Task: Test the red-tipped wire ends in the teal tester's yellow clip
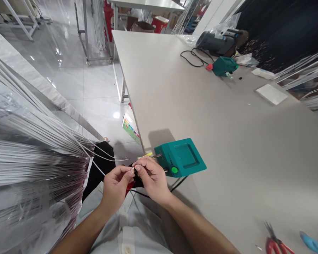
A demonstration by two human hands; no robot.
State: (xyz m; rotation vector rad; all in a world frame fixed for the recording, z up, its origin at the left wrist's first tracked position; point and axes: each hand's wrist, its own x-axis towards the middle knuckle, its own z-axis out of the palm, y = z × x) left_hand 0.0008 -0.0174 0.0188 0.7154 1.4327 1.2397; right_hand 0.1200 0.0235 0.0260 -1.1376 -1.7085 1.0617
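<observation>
My left hand (pixel 115 187) is closed, thumb and forefinger pinching a thin white wire (pixel 98 165) that comes from the bundle at left. Against it, my right hand (pixel 153 180) is closed in a pinch at the wire's small pale tip, which shows between both hands' fingertips. The fingers hide most of that end. Just beyond my right hand sits a green box-shaped device (pixel 198 164) with a round green button (pixel 174 170), at the table's edge. A metal rod and a yellow piece (pixel 148 154) stick out from its side towards my fingers.
A thick bundle of white wires (pixel 42 116) hangs at left. On the grey table (pixel 214 116) lie red-handled pliers (pixel 275 245), a blue object (pixel 312 243) and a white block (pixel 271 94). Farther back are another green device (pixel 224 66) and a dark motor-like machine (pixel 214 42).
</observation>
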